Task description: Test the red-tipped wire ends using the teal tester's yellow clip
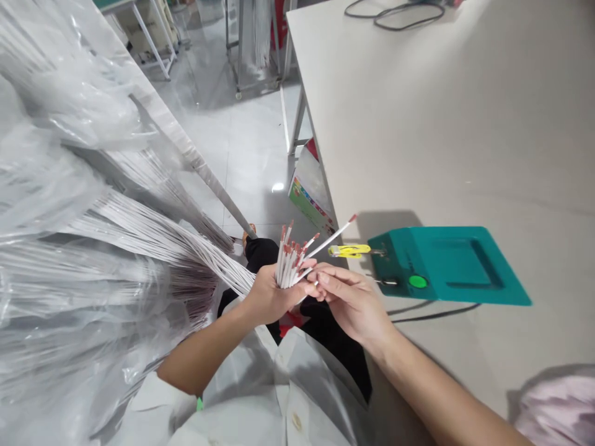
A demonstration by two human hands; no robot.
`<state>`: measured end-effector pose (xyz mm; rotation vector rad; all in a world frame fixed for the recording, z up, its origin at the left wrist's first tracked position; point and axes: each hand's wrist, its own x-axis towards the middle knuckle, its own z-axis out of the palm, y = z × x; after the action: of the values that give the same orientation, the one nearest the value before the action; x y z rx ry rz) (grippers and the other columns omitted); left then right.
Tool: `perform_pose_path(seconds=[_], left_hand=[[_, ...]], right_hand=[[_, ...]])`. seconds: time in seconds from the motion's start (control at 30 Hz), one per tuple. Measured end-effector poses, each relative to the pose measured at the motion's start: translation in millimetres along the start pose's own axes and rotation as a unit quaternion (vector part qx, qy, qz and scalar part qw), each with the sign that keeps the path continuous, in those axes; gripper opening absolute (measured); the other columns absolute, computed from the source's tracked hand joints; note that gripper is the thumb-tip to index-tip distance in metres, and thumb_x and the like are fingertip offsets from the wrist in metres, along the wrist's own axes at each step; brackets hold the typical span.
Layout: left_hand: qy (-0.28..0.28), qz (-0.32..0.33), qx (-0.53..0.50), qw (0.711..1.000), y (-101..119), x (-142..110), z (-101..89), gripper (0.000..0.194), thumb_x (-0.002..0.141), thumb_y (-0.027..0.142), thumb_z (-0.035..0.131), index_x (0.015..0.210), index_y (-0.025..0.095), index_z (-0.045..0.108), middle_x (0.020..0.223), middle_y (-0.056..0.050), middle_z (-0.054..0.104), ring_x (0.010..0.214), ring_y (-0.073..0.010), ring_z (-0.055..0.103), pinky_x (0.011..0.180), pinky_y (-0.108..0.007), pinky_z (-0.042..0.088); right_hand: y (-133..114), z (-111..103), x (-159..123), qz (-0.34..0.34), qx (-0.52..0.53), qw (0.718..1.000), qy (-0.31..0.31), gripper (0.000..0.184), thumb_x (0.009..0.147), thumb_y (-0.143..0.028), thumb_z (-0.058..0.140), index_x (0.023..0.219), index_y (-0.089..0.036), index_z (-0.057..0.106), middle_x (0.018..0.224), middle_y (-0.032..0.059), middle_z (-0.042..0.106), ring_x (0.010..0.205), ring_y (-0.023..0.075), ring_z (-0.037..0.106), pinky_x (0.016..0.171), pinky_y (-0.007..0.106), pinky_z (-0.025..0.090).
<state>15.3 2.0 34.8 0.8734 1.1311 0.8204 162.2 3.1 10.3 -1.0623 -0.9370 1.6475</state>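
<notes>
My left hand point(268, 297) is closed around a bundle of thin white wires point(289, 267) whose reddish-brown tips point up and away from me. One wire leans out to the right, apart from the rest. The bundle trails left toward the rack of wires. At its right side my right hand point(352, 300) has its thumb and forefinger pinched close to a white wire end; the fingers partly hide it. Just beyond this hand, a teal device point(465, 249) with a green button point(417, 282) and a yellow-handled metal clip point(351, 250) rests on the table.
The pale table point(432, 136) fills the right side, with a black cable point(409, 25) at its far edge. Plastic-wrapped wire bundles point(83, 279) lie along the left behind a metal rail point(204, 170). A printed carton point(310, 192) stands by the table leg. Pinkish cloth point(560, 406) lies lower right.
</notes>
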Motion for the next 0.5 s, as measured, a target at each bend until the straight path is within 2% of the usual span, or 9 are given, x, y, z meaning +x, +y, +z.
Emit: perform_pose_path(seconds=[0.03,0.1,0.17,0.23,0.27,0.3,0.37,0.43,0.5], left_hand=[[0.012,-0.002,0.007,1.0,-1,0,0.0,0.043,0.064,0.023,0.071,0.104,0.009,0.066,0.059,0.0,0.063,0.04,-0.0034,0.039,0.043,-0.02,0.035],[0.049,0.002,0.01,0.999,-5,1,-1.1,0.043,0.066,0.026,0.069,0.105,0.009,0.065,0.068,-0.003,0.066,0.042,-0.0039,0.042,0.044,-0.02,0.038],[0.084,0.015,0.006,0.996,-8,4,-3.0,0.045,0.068,0.03,0.069,0.107,0.009,0.064,0.085,-0.008,0.069,0.046,-0.0047,0.046,0.044,-0.021,0.041],[0.099,0.024,0.009,0.995,-10,6,-4.0,0.047,0.069,0.032,0.068,0.108,0.008,0.063,0.089,-0.01,0.068,0.046,-0.0051,0.047,0.044,-0.021,0.041],[0.099,0.028,0.018,0.995,-10,6,-3.8,0.045,0.069,0.032,0.068,0.107,0.008,0.063,0.084,-0.009,0.068,0.045,-0.0051,0.046,0.043,-0.02,0.041],[0.094,0.033,0.032,0.995,-10,6,-3.2,0.043,0.069,0.031,0.068,0.105,0.008,0.064,0.077,-0.006,0.067,0.045,-0.0054,0.045,0.043,-0.02,0.04],[0.079,0.054,0.076,0.992,-10,5,-0.8,0.031,0.07,0.029,0.066,0.093,0.009,0.067,0.065,-0.002,0.063,0.048,-0.0069,0.047,0.046,-0.02,0.04],[0.056,0.086,0.12,0.987,-9,3,2.0,0.017,0.071,0.027,0.064,0.078,0.011,0.067,0.06,0.0,0.059,0.053,-0.0085,0.049,0.051,-0.02,0.041],[0.032,0.092,0.139,0.986,-9,2,4.2,0.015,0.072,0.026,0.064,0.07,0.012,0.064,0.056,0.002,0.055,0.053,-0.0091,0.05,0.051,-0.02,0.041]], right_hand=[[1,-1,0,-0.012,-0.035,0.999,-0.001,0.017,0.072,-0.038,0.068,0.069,-0.022,0.071,0.069,0.0024,0.064,0.052,0.01,0.053,0.045,0.024,0.043],[1,-3,-1,-0.097,-0.164,0.981,0.032,0.014,0.076,-0.034,0.065,0.079,-0.022,0.072,0.08,0.0048,0.066,0.064,0.0138,0.059,0.054,0.027,0.049],[1,-4,-3,-0.225,-0.302,0.921,0.098,0.023,0.075,-0.027,0.066,0.097,-0.023,0.07,0.095,0.0075,0.064,0.079,0.0175,0.061,0.066,0.032,0.052],[1,-4,-6,-0.327,-0.383,0.854,0.132,0.036,0.073,-0.021,0.067,0.109,-0.024,0.065,0.101,0.0081,0.062,0.086,0.0191,0.061,0.072,0.034,0.052],[0,-3,-7,-0.355,-0.4,0.836,0.126,0.036,0.073,-0.019,0.066,0.109,-0.025,0.065,0.099,0.0076,0.062,0.085,0.0187,0.061,0.073,0.034,0.052],[0,-1,-8,-0.367,-0.405,0.83,0.114,0.032,0.074,-0.017,0.065,0.105,-0.025,0.066,0.096,0.0067,0.063,0.083,0.0177,0.061,0.072,0.033,0.053],[-1,3,-9,-0.354,-0.392,0.844,0.097,0.019,0.076,-0.017,0.063,0.093,-0.024,0.069,0.088,0.0046,0.064,0.076,0.0154,0.062,0.067,0.03,0.053],[-3,7,-8,-0.31,-0.353,0.878,0.094,0.008,0.076,-0.019,0.064,0.081,-0.023,0.069,0.08,0.0027,0.065,0.07,0.014,0.061,0.062,0.027,0.052],[-5,9,-6,-0.254,-0.288,0.918,0.103,0.004,0.075,-0.023,0.065,0.072,-0.023,0.067,0.074,0.0013,0.064,0.067,0.0139,0.06,0.059,0.027,0.052]])
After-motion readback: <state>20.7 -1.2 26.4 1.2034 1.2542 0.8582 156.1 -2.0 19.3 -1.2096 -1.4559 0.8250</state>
